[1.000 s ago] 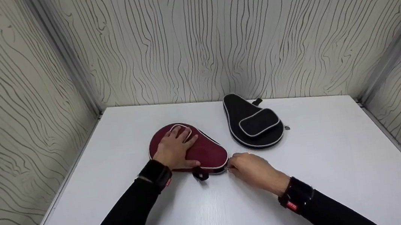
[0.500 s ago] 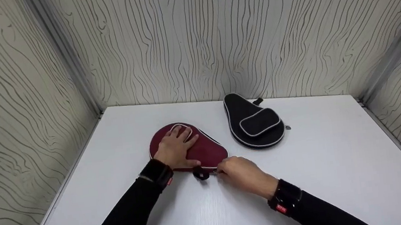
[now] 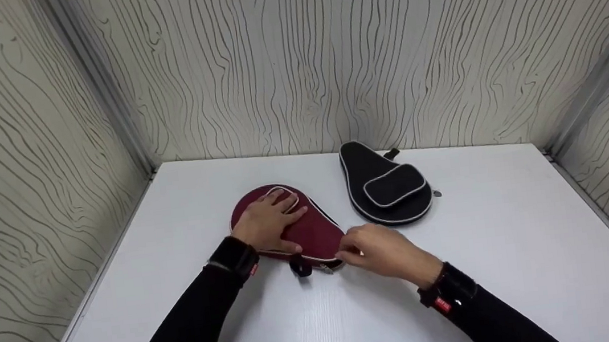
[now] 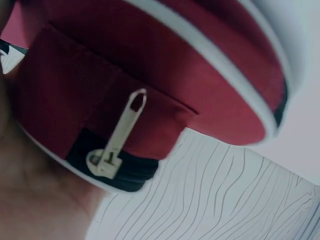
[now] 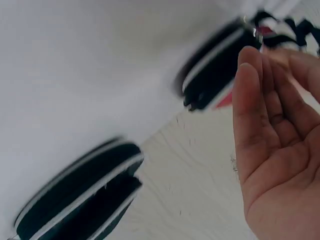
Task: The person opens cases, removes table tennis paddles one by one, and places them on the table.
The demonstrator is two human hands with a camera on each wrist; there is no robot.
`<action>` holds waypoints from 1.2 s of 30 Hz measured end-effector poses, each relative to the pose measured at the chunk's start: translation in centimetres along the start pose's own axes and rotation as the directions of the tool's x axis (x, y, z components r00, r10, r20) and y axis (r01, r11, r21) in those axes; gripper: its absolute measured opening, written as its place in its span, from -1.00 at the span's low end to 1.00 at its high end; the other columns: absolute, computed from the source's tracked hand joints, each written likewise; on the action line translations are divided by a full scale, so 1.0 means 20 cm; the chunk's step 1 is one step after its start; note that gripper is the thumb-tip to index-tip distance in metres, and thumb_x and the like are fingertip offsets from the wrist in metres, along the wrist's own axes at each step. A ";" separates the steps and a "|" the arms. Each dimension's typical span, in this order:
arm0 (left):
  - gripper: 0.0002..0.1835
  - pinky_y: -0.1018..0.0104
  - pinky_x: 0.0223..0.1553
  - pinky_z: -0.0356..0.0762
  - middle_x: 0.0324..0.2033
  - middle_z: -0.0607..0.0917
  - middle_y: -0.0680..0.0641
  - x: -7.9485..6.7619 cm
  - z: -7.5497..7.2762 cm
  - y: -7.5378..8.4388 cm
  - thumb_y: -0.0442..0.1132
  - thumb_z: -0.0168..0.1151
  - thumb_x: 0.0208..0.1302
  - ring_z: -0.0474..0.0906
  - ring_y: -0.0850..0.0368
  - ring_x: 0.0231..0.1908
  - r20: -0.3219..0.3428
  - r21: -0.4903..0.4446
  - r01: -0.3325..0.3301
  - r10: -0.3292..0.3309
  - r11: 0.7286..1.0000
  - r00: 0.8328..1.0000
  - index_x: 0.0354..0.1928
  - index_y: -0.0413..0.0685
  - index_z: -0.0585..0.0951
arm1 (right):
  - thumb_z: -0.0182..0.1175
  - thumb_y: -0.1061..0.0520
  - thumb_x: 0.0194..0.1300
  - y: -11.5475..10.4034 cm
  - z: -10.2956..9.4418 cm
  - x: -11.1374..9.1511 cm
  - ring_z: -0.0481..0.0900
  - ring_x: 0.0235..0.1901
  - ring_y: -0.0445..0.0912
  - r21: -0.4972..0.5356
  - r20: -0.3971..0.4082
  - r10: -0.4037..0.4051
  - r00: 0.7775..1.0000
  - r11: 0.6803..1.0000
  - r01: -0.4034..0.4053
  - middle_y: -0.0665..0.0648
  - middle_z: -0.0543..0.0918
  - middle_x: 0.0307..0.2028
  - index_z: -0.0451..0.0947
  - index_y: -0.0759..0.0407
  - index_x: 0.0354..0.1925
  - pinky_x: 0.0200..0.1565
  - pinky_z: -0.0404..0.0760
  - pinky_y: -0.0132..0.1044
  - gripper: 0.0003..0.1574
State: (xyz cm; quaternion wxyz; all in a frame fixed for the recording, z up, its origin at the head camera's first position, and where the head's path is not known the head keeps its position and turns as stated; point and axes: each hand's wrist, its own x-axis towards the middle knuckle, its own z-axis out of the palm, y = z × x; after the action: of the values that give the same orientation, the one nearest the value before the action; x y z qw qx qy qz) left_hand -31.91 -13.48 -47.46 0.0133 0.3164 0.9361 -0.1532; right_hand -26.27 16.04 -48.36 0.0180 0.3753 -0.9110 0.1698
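A dark red table tennis bat case (image 3: pixel 317 235) with white piping lies flat, its narrow end toward the lower right. My left hand (image 3: pixel 267 221) rests on its round part with fingers spread, over its small pocket. In the left wrist view a metal zipper pull (image 4: pixel 117 135) shows on the case's pocket. Beside the narrow end is my right hand (image 3: pixel 379 248), fingers bent and thumb close to the case's edge. In the right wrist view its fingers look relaxed, with nothing plainly between them. The case's side zipper pull (image 3: pixel 326 269) sits left of the right thumb.
A black bat case (image 3: pixel 386 184) with pale piping and a pocket lies at the back right of the white table (image 3: pixel 489 230). A black strap loop (image 3: pixel 300 266) sticks out from the red case. Patterned walls (image 3: pixel 298 63) rise behind and at both sides.
My right hand slid left along the red case's lower edge with the zipper pull, then came away from the pull and back up to the right. The red case shifted slightly.
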 end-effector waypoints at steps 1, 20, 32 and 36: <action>0.01 -0.05 0.86 0.35 0.85 0.39 -0.02 0.00 0.00 -0.01 0.57 0.33 0.54 0.27 -0.20 0.86 -0.013 -0.001 -0.025 0.025 1.000 1.000 0.87 0.36 0.36 | 0.45 0.06 0.68 0.02 -0.02 -0.01 0.82 -0.22 -0.16 0.011 -0.004 0.002 1.000 1.000 -0.002 -0.01 0.92 -0.22 0.93 0.09 -0.13 -0.11 0.82 -0.17 -0.80; 0.20 0.07 0.87 0.30 0.86 0.37 0.02 0.13 -0.07 -0.01 0.57 0.51 0.29 0.26 -0.07 0.87 -0.061 0.298 -0.461 0.499 0.836 0.865 0.88 0.37 0.33 | 0.37 0.05 0.73 0.31 -0.07 -0.11 0.92 0.18 0.06 -0.117 -0.018 0.002 1.000 0.993 -0.004 0.08 0.93 0.13 0.87 0.13 0.19 0.25 0.87 0.10 -0.73; 0.40 0.18 0.86 0.29 0.83 0.41 0.24 0.19 -0.17 0.18 0.39 0.86 0.01 0.28 0.22 0.84 0.051 0.521 -0.561 0.633 0.643 0.773 0.87 0.45 0.28 | 0.33 0.07 0.76 0.34 -0.05 -0.12 0.91 0.23 0.10 -0.086 0.036 -0.013 0.999 0.996 0.016 0.11 0.94 0.20 0.86 0.15 0.25 0.30 0.86 0.11 -0.68; 0.31 0.20 0.84 0.34 0.74 0.53 0.28 0.19 -0.16 0.19 0.32 0.90 -0.06 0.36 0.25 0.80 0.043 0.525 -0.564 0.642 0.638 0.766 0.78 0.44 0.41 | 0.32 0.08 0.76 0.33 -0.01 -0.11 0.92 0.23 0.07 -0.068 0.057 -0.066 0.996 0.995 0.070 0.10 0.95 0.19 0.85 0.17 0.28 0.29 0.87 0.08 -0.67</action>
State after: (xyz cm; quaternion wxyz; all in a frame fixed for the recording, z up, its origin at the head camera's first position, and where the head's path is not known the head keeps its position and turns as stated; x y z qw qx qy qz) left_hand -32.44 -7.50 -45.83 -0.0893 0.6129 0.6990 -0.3574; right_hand -29.33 21.92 -50.37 0.0119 0.4096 -0.9033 0.1268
